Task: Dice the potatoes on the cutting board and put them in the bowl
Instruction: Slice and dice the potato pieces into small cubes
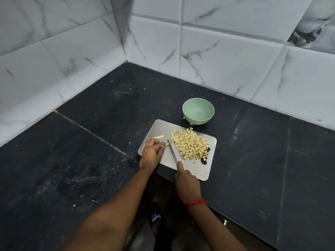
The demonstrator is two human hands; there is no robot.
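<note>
Surface: A black stone countertop (90,142) is stretching into a corner and showing pale smears and specks.
Room: White marble-veined wall tiles (226,57) are rising on two sides and meeting at that corner.
Bowl: A pale green round bowl (198,111) is sitting upright on the countertop just beyond the board's far edge, its inside showing only bare green surface.
Strays: Two small potato bits (184,118) are lying by the bowl's base.
Board: A grey rectangular cutting board with rounded corners (203,172) is lying flat near the counter's front edge, its near-left side reaching that edge.
Diced potatoes: A heap of pale yellow potato cubes (190,145) is covering the board's right half and partly hiding its handle hole.
Uncut pieces: A loose potato stick (159,136) is lying on the board's far-left part.
Left hand: The left hand (151,153) is pinching a short potato strip (166,145) against the board with curled fingers.
Right hand: The right hand (186,182) is clasping the handle of a slim steel knife (172,151), forefinger lying along its spine, the blade standing just right of the strip.
Wrist: A red thread band (196,202) is circling the right wrist.
Open room: Wide dark counter is lying left and right of the board.
Below: A dark sandal (155,217) is showing on the floor.
</note>
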